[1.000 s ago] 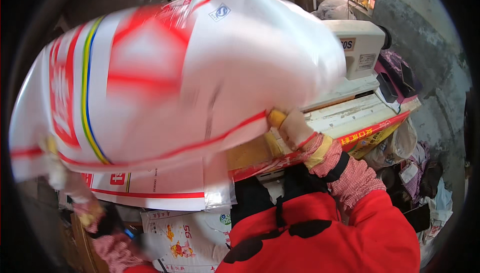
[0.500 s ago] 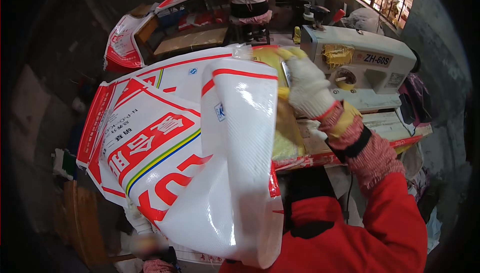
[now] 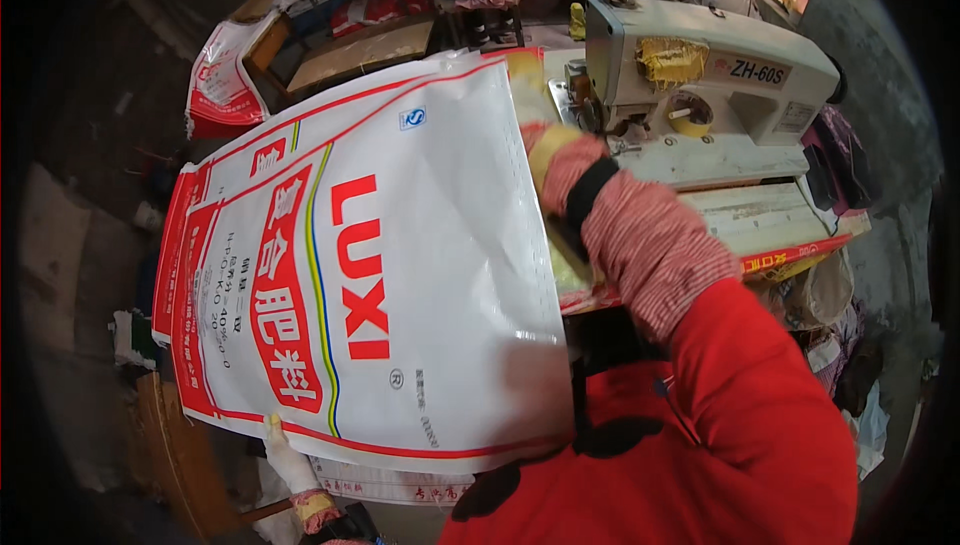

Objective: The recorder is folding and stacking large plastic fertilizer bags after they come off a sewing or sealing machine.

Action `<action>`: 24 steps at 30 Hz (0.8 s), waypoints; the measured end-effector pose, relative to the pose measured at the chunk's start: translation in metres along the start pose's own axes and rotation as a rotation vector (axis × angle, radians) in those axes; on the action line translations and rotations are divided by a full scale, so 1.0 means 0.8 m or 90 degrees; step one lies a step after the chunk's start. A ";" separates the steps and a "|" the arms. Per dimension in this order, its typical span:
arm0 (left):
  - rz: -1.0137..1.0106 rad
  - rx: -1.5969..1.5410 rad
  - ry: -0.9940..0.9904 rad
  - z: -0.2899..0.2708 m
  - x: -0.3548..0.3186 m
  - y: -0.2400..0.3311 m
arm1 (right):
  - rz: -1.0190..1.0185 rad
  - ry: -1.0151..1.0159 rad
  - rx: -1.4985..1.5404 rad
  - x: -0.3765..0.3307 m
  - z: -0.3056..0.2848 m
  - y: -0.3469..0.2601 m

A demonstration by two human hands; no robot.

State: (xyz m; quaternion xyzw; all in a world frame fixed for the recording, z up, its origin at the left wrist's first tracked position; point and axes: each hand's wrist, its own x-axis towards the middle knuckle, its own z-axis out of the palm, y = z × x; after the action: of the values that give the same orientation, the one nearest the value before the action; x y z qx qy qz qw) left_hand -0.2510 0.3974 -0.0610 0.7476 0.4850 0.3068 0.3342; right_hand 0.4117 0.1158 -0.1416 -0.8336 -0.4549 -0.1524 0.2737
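A large white woven sack [image 3: 370,275] with red bands and red lettering fills the middle of the view and hides most of what lies under it — the near part of the sewing table [image 3: 770,220] and nearly all of both hands. The right hand [image 3: 525,80] reaches up over the sack's top right corner; only a gloved edge and the striped cuff show, so whether its fingers are pinching the edge or lying flat cannot be told. The left hand [image 3: 285,455], in a white glove, pokes out beneath the sack's lower edge, fingers against the fabric; its grip is likewise covered.

The sack is held up, tilted, between the person and the table, its right edge overlapping the table's near left corner. Behind it, at the table's far side, stands a cream industrial sewing machine [image 3: 700,75]. More printed sacks [image 3: 225,70] lie heaped toward the far left — dim floor and clutter beyond are hard to make out.
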 end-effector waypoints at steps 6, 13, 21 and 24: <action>0.217 0.368 -0.074 -0.019 -0.042 -0.005 | 0.073 -0.102 0.190 -0.047 0.006 -0.203; 0.130 -0.042 0.017 -0.013 -0.038 -0.021 | 0.216 -0.200 0.342 -0.116 -0.135 -0.272; -0.048 -0.482 0.174 -0.096 0.093 -0.091 | 0.524 -0.258 0.643 -0.283 -0.265 -0.261; 0.017 -0.306 0.113 -0.093 0.147 -0.048 | 0.633 -0.038 0.769 -0.298 -0.298 -0.264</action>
State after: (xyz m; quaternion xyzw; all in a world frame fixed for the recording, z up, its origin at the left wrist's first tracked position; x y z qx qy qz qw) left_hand -0.2893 0.5339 -0.0318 0.6234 0.4158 0.4817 0.4543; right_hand 0.1042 -0.0950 -0.0026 -0.6500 -0.0392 0.2848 0.7035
